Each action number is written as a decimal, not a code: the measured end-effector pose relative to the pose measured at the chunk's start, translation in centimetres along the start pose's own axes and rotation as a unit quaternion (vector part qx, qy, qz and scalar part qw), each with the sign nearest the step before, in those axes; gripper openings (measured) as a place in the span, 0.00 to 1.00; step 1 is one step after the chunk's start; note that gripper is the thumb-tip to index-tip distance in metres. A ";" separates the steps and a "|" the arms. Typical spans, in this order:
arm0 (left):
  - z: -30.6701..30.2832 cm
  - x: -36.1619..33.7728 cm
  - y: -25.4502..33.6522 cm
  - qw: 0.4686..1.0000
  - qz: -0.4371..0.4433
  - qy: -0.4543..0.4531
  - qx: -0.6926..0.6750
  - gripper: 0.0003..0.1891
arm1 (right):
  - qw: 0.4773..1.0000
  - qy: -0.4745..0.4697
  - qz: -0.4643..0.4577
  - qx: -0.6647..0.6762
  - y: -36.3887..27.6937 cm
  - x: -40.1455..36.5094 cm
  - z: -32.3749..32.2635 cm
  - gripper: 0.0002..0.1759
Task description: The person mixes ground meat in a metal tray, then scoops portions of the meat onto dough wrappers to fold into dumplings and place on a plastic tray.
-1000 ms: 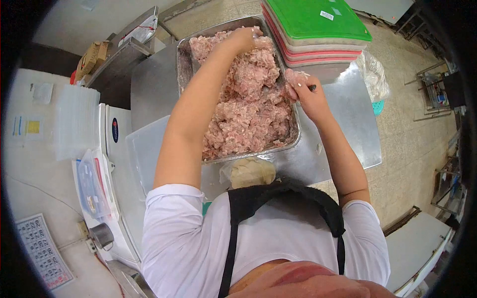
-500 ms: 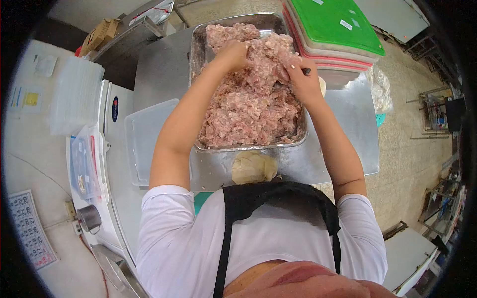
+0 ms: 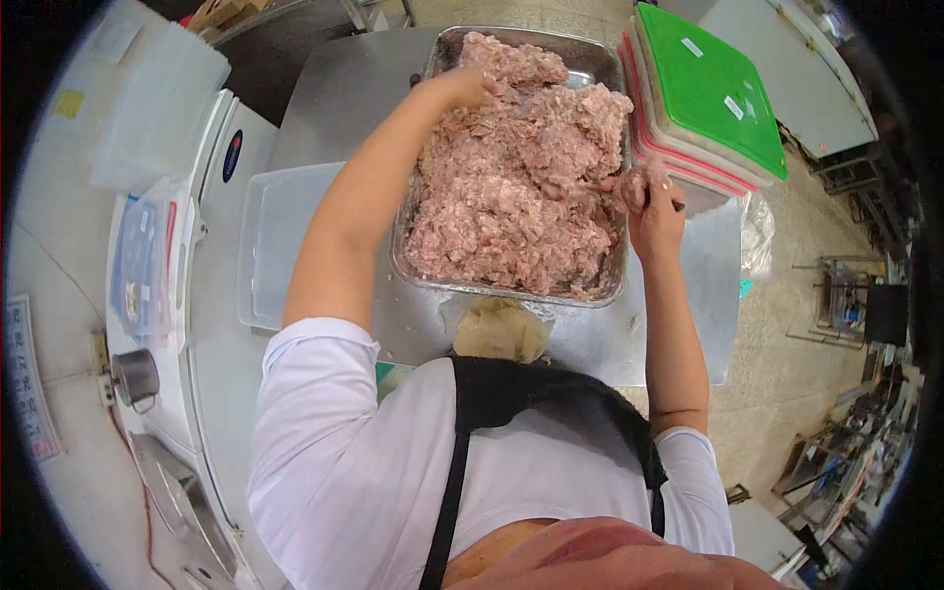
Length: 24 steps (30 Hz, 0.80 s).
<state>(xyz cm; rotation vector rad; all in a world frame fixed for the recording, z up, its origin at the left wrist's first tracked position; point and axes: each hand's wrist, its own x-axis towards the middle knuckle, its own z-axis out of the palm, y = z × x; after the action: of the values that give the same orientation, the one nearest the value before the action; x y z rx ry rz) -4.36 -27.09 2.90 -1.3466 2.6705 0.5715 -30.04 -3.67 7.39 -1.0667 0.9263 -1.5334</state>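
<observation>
Pinkish ground meat [image 3: 511, 211] fills a rectangular metal pan [image 3: 511, 292], heaped higher toward the far end. My left hand [image 3: 468, 88] reaches over the pan's left side, fingers stretched onto the meat near the far mound. At the right rim, my right hand [image 3: 657, 218] is closed round a utensil with a dark handle [image 3: 678, 206]; its other end points into the meat and its kind is hidden. Bits of meat cling to the right fingers. A pale yellowish round lump [image 3: 501, 330] in clear plastic lies between the pan and my apron.
Stacked containers with a green lid [image 3: 710, 69] stand right of the pan. A translucent plastic container or lid [image 3: 280, 246] lies on the left over the metal table's [image 3: 339, 88] edge. A white freezer [image 3: 231, 256] is beside it, with a metal pot [image 3: 135, 376] further left.
My right hand has moved out of the meat to the right and nearer to me, still holding the utensil. My left hand has lifted from deeper in the meat. The view has shifted slightly.
</observation>
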 end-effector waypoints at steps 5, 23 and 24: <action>3.6 -1.1 -1.2 0.998 -0.043 -0.036 0.015 0.27 | 0.998 -0.057 -0.024 0.026 -2.2 3.2 3.5 0.31; 2.3 -20.3 7.1 0.959 0.126 0.174 -0.185 0.16 | 0.995 0.001 0.093 -0.038 9.0 7.5 11.4 0.22; 2.5 -20.4 6.8 0.957 0.129 0.178 -0.188 0.16 | 0.979 -0.016 0.173 0.107 8.2 6.0 11.4 0.21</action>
<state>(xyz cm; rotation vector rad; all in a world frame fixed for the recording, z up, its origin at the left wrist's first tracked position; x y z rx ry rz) 2.44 -7.09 7.64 -1.2934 3.1851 0.9962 -17.34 -11.63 4.36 -0.7311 0.8509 -1.2882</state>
